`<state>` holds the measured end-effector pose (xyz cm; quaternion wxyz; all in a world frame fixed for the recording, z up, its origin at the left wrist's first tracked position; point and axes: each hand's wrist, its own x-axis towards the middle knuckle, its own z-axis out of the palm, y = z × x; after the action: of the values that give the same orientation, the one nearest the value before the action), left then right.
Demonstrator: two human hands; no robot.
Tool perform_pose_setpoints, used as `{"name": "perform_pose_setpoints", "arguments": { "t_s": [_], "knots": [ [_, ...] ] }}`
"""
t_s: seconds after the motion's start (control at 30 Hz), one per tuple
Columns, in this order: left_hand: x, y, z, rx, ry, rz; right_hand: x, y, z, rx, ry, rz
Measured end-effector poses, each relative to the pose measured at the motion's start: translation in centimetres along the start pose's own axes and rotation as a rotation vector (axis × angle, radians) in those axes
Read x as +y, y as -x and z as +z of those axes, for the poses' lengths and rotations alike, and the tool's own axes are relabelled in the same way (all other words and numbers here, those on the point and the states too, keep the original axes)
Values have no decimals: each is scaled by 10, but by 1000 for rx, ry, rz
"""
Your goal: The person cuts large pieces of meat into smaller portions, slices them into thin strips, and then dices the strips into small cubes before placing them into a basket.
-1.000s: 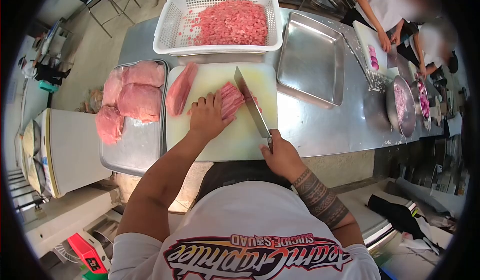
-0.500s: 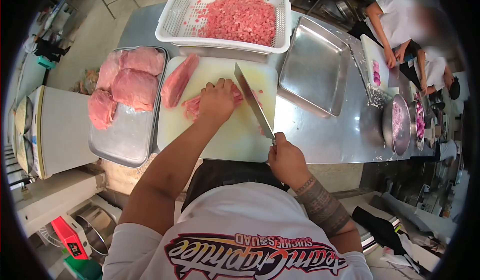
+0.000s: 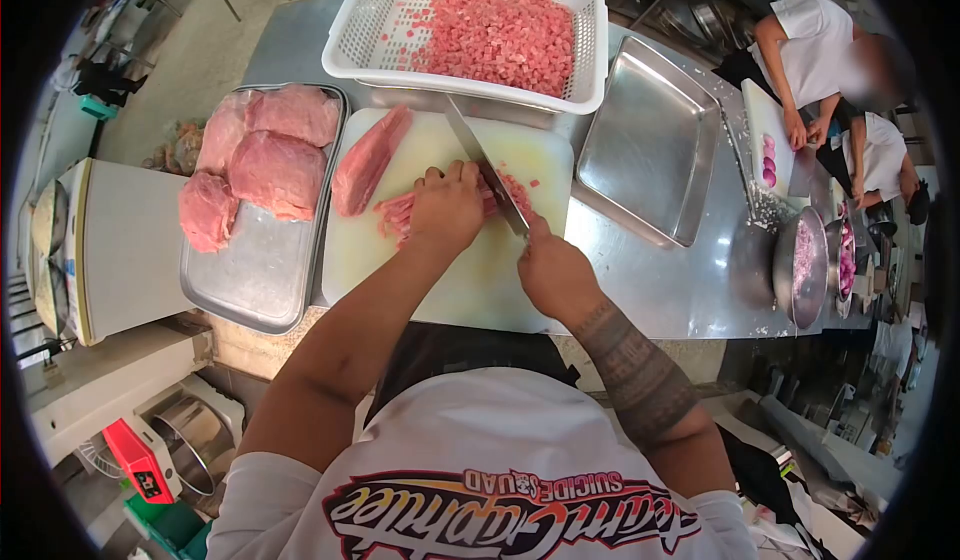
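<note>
My left hand (image 3: 447, 208) presses down on a bundle of raw pink meat strips (image 3: 397, 215) lying on the pale cutting board (image 3: 470, 280). My right hand (image 3: 553, 271) grips the handle of a long knife (image 3: 480, 165), whose blade runs across the strips just right of my left fingers. Small pink cubes (image 3: 520, 192) lie beside the blade. A whole slab of meat (image 3: 365, 161) rests at the board's left end.
A white basket (image 3: 363, 35) of diced meat stands behind the board. A steel tray (image 3: 255, 280) with large meat pieces (image 3: 265, 165) is on the left, another steel tray (image 3: 650, 150) on the right. Two people work at a far board (image 3: 768, 125) near metal bowls (image 3: 800, 265).
My right hand has pushed the knife forward and left, so the blade now lies across the strips by my left fingers. My left hand stays on the meat.
</note>
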<state>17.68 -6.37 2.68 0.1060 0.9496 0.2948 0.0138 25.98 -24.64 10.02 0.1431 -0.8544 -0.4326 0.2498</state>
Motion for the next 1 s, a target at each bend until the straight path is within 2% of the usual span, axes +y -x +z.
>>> {"name": "perform_pose_setpoints", "arguments": {
  "t_s": [0.1,0.2,0.3,0.37,0.4,0.5,0.6,0.7,0.8,0.87,1.0],
  "knots": [
    [3,1,-10,-31,36,5,-10,43,-32,-80,19,47],
    [-1,0,0,45,48,16,-22,73,-55,-143,-31,46],
    [-3,1,3,59,66,27,-9,39,-21,-135,-43,26],
    [-2,3,5,68,71,23,-4,1,15,-18,-49,-28],
    [-2,1,3,80,72,21,-8,-13,19,47,-50,-60],
    [-2,3,3,89,95,16,-4,-14,11,-15,-46,-39],
    [-5,2,9,98,127,17,-18,33,-24,-68,-34,74],
    [-7,2,10,106,142,34,-31,71,-51,-163,-75,66],
    [-6,2,7,131,176,34,-17,42,-9,-38,-85,-38],
    [-6,2,9,126,168,21,-16,-5,24,-9,-109,15],
    [-6,0,8,141,142,9,-20,-24,24,25,-104,-7]
  ]
}}
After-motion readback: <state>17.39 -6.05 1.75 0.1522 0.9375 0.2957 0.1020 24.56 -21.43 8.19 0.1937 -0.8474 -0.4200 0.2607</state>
